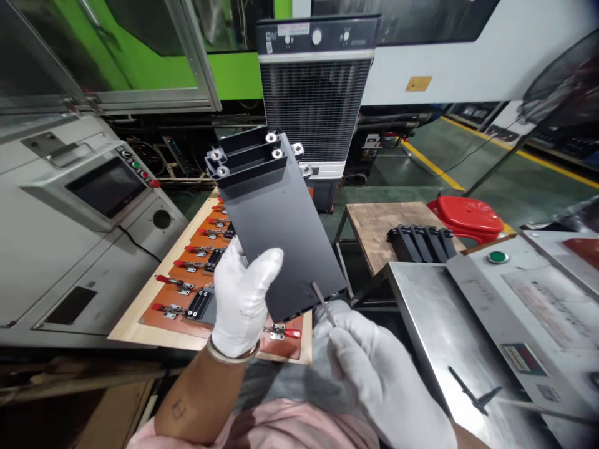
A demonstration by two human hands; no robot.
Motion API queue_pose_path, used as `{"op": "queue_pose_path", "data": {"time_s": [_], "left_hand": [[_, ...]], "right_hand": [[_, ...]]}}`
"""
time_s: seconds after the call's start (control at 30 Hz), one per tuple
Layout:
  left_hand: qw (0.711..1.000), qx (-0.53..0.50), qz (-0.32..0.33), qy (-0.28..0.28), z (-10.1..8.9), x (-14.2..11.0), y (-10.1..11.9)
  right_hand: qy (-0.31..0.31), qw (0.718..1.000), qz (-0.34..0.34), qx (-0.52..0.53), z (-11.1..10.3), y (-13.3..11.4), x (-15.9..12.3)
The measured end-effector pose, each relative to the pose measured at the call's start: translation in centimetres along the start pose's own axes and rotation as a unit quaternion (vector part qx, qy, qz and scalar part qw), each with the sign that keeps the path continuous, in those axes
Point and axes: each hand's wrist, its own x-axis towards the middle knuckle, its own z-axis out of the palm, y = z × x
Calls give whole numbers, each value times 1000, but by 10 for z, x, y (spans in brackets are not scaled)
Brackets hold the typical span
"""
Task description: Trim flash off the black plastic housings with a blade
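Note:
My left hand (241,293), in a white glove, grips the left edge of a black plastic panel (285,231), thumb across its flat face. The panel is tilted upward, with raised ribs and several shiny metal inserts (277,153) at its far end. In my gloved right hand (374,362) is a thin metal blade (322,302), pinched between the fingers. Its tip meets or nearly meets the panel's face near the lower right corner; exact contact is hard to make out.
Below the panel lies a wooden board with an orange fixture plate (161,315) and red-handled toggle clamps (187,265). Right: a wooden table (374,224) with black parts (421,243), a red stool (468,215), a steel-topped machine (421,299). An air cooler (316,93) stands ahead; a control cabinet (47,231) is left.

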Motion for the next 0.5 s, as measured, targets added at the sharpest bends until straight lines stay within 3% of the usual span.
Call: {"op": "queue_pose_path", "data": {"time_s": [0.13,0.23,0.37,0.5], "left_hand": [[1000,-25,9,3,1,-3,-5],[999,-39,8,-1,-1,-3,-9],[999,-36,1,6,-2,-2,-13],[999,-33,-11,19,1,-2,-15]], "right_hand": [[9,983,44,180,7,3,5],[33,971,51,231,7,9,11],[113,968,41,221,0,15,12],[63,991,-1,117,3,16,2]]}}
